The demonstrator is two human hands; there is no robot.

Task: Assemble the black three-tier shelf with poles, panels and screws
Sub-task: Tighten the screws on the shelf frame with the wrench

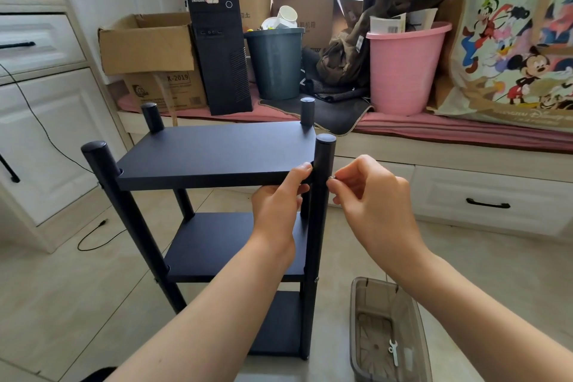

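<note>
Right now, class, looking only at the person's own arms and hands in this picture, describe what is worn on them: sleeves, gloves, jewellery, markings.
Both forearms are bare up to the frame's lower edge: no sleeves show. The left hand and right hand wear no gloves. No ring, watch, bracelet or marking is visible on either wrist or on the fingers that show.

A pale tiled floor (pixel 77 304) fills the lower part of the frame; on it stand the black shelf (pixel 217 226) at centre, a smoky clear plastic tray (pixel 356 335) at lower right with a small white wrench (pixel 393 350) lying inside, and a loose black cable (pixel 93 236) at left. Across the upper half runs a low white bench (pixel 465 161) with drawers, covered by a pink mat (pixel 434 130). On that mat, from left to right, sit cardboard boxes (pixel 148 49), a black computer tower (pixel 221 56), a dark grey bin (pixel 276 65), a pink bucket (pixel 403 71) and a large cartoon-printed bag (pixel 511 56).
</note>
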